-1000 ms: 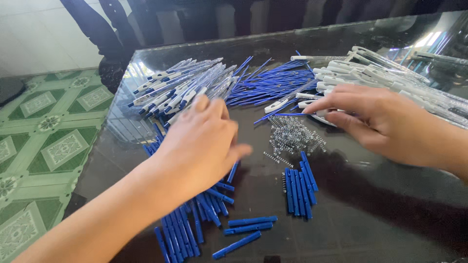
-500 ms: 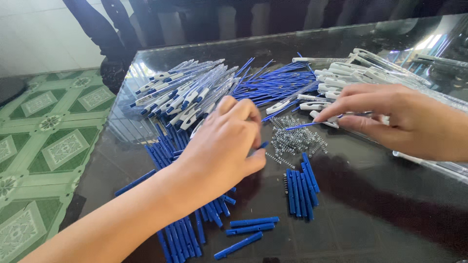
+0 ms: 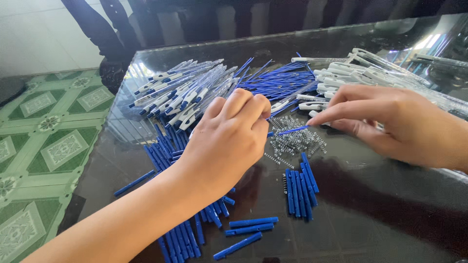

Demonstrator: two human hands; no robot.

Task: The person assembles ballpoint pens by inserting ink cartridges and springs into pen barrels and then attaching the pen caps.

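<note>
My left hand (image 3: 229,141) hovers over the middle of the dark glass table (image 3: 370,214), its fingers curled together next to a small heap of metal springs (image 3: 297,141). What its fingertips hold is hidden. My right hand (image 3: 395,122) reaches in from the right and pinches one end of a thin blue refill (image 3: 292,130) lying over the springs. The refill's other end points at my left fingertips. A short row of blue pen barrels (image 3: 300,187) lies just below the springs.
Assembled white-and-blue pens (image 3: 180,95) are heaped at the back left, loose blue refills (image 3: 278,80) behind the springs, white pen parts (image 3: 351,68) at the back right. More blue barrels (image 3: 195,229) lie under my left forearm. Green patterned floor tiles (image 3: 44,146) lie left of the table edge.
My left hand has moved right and forward, from over the blue barrels to the springs. My right hand has drawn the refill toward the springs and my left fingertips.
</note>
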